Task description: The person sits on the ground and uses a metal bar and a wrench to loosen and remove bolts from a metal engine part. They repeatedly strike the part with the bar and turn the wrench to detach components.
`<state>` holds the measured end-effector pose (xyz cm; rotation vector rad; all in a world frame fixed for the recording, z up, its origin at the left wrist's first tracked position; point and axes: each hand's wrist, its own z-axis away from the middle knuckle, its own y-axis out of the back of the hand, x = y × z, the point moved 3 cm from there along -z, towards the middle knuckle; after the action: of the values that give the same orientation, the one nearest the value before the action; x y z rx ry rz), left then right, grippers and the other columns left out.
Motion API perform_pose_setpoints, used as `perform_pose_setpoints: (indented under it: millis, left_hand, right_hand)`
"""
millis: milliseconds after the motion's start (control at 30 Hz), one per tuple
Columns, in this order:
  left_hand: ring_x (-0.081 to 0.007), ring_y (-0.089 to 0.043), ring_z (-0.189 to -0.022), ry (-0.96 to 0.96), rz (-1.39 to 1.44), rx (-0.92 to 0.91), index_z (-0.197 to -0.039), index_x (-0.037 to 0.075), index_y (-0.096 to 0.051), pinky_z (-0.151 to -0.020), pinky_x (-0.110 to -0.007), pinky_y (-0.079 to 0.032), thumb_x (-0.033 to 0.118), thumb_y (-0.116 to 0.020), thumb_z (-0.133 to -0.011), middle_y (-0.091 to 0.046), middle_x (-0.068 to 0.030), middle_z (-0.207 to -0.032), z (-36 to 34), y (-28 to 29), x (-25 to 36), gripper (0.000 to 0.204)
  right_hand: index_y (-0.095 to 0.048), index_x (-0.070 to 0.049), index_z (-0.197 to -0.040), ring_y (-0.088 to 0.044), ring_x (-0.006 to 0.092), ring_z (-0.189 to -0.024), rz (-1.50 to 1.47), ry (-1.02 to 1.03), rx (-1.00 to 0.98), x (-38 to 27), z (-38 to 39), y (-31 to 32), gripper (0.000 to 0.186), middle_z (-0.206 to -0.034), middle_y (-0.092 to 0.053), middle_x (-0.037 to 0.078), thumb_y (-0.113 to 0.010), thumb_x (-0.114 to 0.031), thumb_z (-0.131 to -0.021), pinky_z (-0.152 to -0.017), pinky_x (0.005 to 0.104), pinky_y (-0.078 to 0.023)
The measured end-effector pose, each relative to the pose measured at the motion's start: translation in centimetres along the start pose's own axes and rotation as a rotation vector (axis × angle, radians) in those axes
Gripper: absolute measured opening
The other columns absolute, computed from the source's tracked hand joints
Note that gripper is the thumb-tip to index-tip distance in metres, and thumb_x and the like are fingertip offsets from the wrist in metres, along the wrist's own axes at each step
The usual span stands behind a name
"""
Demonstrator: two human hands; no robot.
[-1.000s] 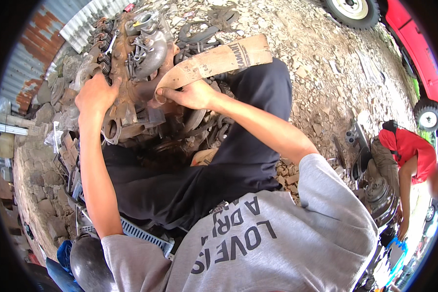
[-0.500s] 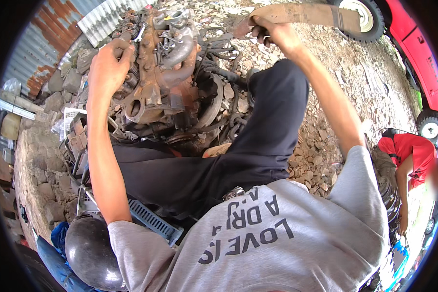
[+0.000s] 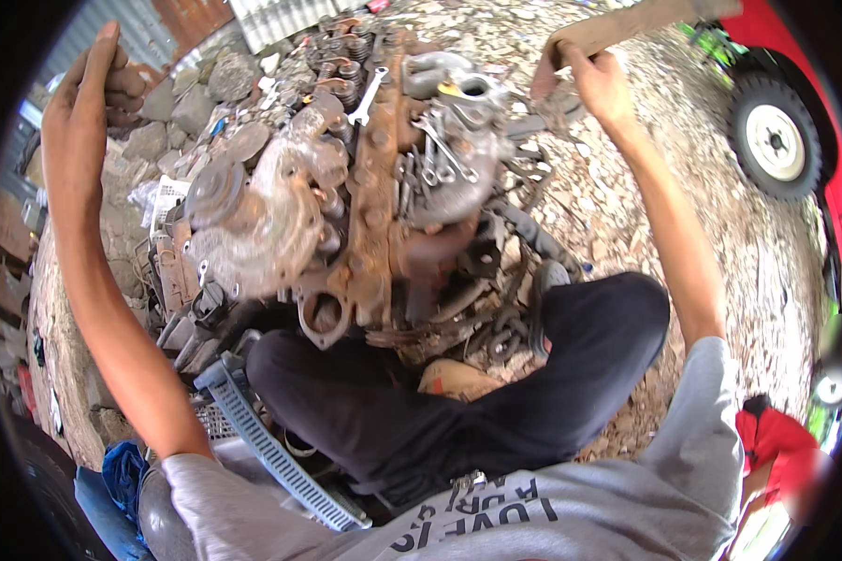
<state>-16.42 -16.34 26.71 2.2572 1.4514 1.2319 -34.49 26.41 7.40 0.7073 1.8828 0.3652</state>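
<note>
The view is taken from the person's own head, by the left one of two fisheye cameras worn side by side there, facing forward and steeply down. The shirt (image 3: pixel 617 496) is close below the lens along the lower edge, with the trousers (image 3: pixel 365 421) a little farther off. Beyond the knees the engine (image 3: pixel 374 215) is seen from above, near the upper middle. The frame is wide enough to take in the left hand (image 3: pixel 89 98) and the right hand (image 3: pixel 601 84) near opposite upper corners. Far off, the metal sheet (image 3: pixel 290 19) and red vehicle (image 3: pixel 809 47) lie toward the curved rim.
</note>
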Motion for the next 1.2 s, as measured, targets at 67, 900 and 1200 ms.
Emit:
perform_pose_setpoints:
  millis: [67,900,1200]
  left_hand:
    - [-0.0101,-0.059,-0.070,0.017,-0.064,-0.097,-0.106,0.000,-0.070,-0.066,-0.024,-0.046,0.054,-0.063,-0.090,-0.065,-0.0039,-0.081,-3.2,-2.6,-3.8,0.057]
    - [-0.0136,-0.063,-0.090,0.893,0.131,-0.732,-0.120,-0.002,-0.062,-0.083,-0.029,-0.051,0.030,-0.062,-0.097,-0.069,-0.0091,-0.099,-2.3,-12.3,-18.0,0.038]
    - [-0.0462,-0.045,-0.127,0.527,-0.327,-0.648,-0.142,-0.008,-0.034,-0.107,-0.054,-0.034,0.060,-0.068,-0.081,-0.047,-0.0338,-0.134,-3.9,-23.0,-7.7,0.097]
  right_hand:
    - [-0.071,0.005,-0.096,-0.068,0.0245,-0.083,0.057,-0.027,-0.102,-2.8,-2.4,-0.8,0.055,-0.083,-0.071,0.017,-0.054,-0.048,-0.091,-0.079,0.0363,-0.051]
    - [-0.059,0.006,-0.120,-0.055,0.0283,-0.116,-0.333,-0.377,-0.890,-3.4,-7.9,-19.7,0.042,-0.123,-0.061,0.020,-0.039,-0.027,-0.102,-0.104,0.0347,-0.037]
    - [-0.057,0.009,-0.114,-0.063,0.0249,-0.078,-0.188,-0.632,-0.594,-4.4,-6.4,-4.6,0.037,-0.085,-0.066,0.015,-0.047,-0.024,-0.101,-0.077,0.0376,-0.049]
